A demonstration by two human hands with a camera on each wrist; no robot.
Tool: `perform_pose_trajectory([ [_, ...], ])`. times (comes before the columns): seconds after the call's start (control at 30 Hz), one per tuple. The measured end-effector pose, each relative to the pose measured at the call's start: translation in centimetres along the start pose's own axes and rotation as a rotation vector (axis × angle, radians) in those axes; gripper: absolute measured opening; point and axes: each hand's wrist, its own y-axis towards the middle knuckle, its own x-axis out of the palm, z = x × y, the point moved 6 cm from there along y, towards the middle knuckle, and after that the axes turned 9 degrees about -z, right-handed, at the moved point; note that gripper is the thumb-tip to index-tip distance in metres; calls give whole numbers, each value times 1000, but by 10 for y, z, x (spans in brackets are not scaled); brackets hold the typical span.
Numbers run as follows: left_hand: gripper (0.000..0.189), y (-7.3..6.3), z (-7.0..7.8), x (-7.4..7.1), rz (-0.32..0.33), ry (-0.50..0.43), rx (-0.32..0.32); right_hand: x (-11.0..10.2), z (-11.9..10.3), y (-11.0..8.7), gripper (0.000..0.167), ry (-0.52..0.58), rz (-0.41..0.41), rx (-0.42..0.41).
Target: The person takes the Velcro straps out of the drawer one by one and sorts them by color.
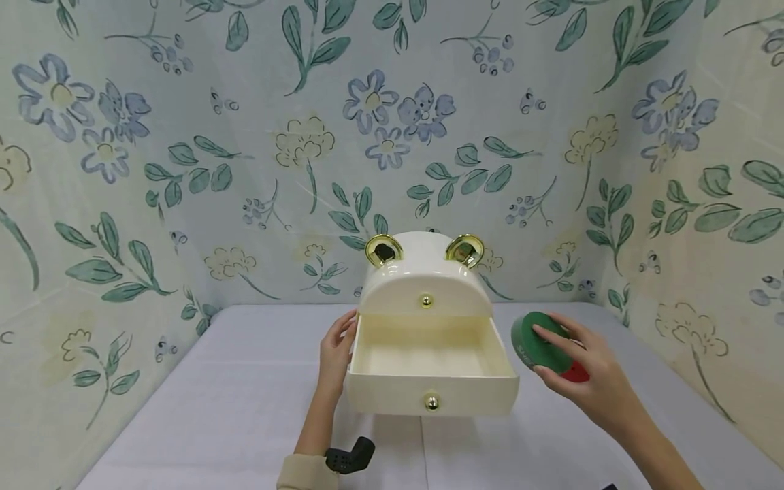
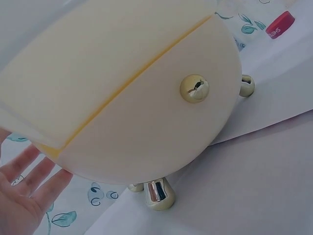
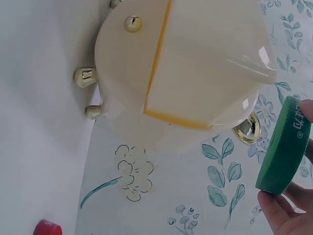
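Observation:
A cream-white box [image 1: 422, 253] with a rounded top, two gold rings and gold feet stands in the middle of the table. Its lower drawer [image 1: 392, 396] is pulled out, and a gold knob sits on the drawer's front. My left hand [image 1: 337, 354] rests against the box's left side, its fingers [image 2: 54, 188] fairly straight at the edge. To the right of the drawer, my right hand [image 1: 584, 371] grips a flat round green disc [image 3: 286, 147] with lettering on its rim, held between thumb and fingers.
A red round thing [image 1: 576, 372] with lettering lies on the table, partly behind my right hand. The white cloth-covered table [image 1: 257, 395] carries a crease toward its front. Floral hangings [image 1: 245, 170] surround the back and sides. A black device [image 1: 351, 456] is strapped at the left wrist.

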Motion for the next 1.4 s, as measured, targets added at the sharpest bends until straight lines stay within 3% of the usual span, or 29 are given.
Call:
perform_pose_trajectory([
  [0.5, 40, 1, -2, 1, -27, -20, -3, 6, 37, -32, 59, 15, 24, 160],
  [0.83, 41, -1, 1, 0, -32, 1, 6, 16, 64, -46, 58, -8, -19, 290],
  [1.13, 40, 1, 1, 1, -29, -9, -6, 16, 79, -54, 57, -38, 6, 297],
  [1.4, 41, -1, 0, 0, -23, 8, -18, 20, 93, -63, 56, -88, -53, 368],
])
